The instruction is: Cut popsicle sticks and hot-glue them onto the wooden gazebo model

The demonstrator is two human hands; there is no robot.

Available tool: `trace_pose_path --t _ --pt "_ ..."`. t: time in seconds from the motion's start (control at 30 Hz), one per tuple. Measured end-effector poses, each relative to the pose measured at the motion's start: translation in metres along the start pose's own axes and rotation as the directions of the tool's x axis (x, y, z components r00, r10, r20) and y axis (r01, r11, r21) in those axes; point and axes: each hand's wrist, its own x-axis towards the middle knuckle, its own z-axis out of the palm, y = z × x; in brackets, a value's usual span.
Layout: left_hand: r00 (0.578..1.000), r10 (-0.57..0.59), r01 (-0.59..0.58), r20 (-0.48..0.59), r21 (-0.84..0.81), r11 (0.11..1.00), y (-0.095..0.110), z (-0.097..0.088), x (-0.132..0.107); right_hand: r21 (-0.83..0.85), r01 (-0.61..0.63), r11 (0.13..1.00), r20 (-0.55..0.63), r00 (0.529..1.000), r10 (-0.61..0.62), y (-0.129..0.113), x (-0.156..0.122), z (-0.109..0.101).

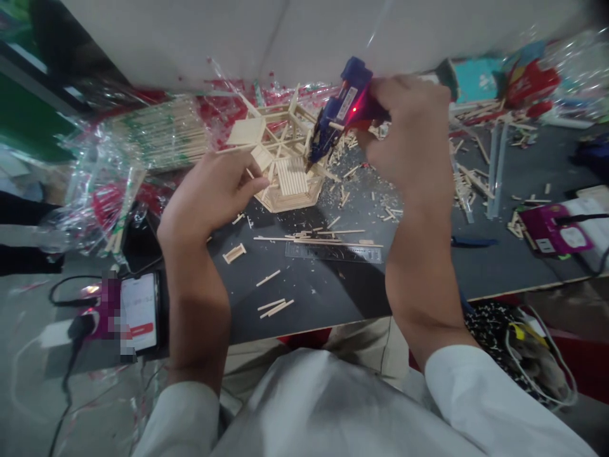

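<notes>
My right hand (410, 136) is wrapped round a blue glue gun (340, 111) with a red light glowing on its side. Its nozzle points down at a small model (280, 162) built of thin wooden sticks, standing on the dark board (333, 285). My left hand (216, 190) rests against the model's left side, fingers curled and pinched at a stick part of it. A slatted panel lies on the model's front, just under the nozzle.
Loose sticks (316, 238) and a dark ruler (333, 252) lie on the board. Bundles of sticks in clear wrap (162, 133) sit at the left. A phone (140, 311) with a cable lies lower left. More stick scraps (471, 181) and a purple box (552, 231) are at the right.
</notes>
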Motion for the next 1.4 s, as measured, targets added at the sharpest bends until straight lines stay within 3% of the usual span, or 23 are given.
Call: trace_pose_path --t 0.27,0.67,1.4 --pt "0.999 -0.026 0.026 0.031 0.015 1.0 0.004 -0.002 0.0 -0.021 -0.041 0.999 -0.123 0.992 0.038 -0.002 -0.001 -0.009" --pt "1.0 -0.009 0.009 0.014 0.033 0.999 0.004 0.0 0.0 0.028 -0.062 0.998 -0.076 0.995 0.064 -0.004 0.002 -0.002" --pt "1.0 -0.012 0.012 0.024 0.012 1.0 0.005 0.001 -0.001 0.017 -0.039 0.999 -0.11 0.993 0.041 0.0 0.0 0.002"
